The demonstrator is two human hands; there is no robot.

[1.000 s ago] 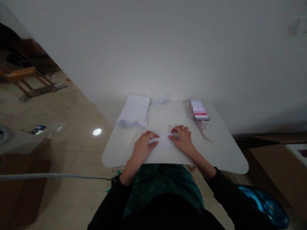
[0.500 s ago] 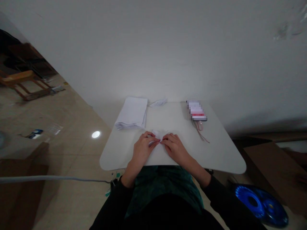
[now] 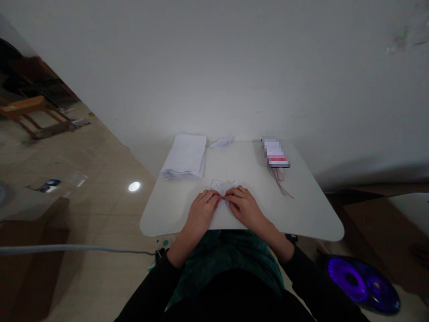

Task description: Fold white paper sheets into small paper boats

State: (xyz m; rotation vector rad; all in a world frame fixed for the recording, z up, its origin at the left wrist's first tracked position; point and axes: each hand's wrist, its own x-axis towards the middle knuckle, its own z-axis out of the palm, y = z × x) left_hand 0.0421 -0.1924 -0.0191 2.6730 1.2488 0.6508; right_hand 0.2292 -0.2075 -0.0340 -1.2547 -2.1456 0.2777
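The left hand (image 3: 202, 210) and right hand (image 3: 246, 208) partly conceal the white paper (image 3: 229, 184). Pixelation renders the smartphone screen (image 3: 275, 153) illegible. The left picture edge truncates the wooden chair (image 3: 28, 104) and grey cable (image 3: 67, 248).

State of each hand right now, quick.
Left hand: fingers closed, pinching the small white paper.
Right hand: fingers closed on the same paper, fingertips meeting the left's.

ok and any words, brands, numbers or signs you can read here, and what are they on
None can be read.
Phone screen: blurred into blocks.
Blue item on the floor: too small.
Folded white stack and held white sheet: no writing shows.
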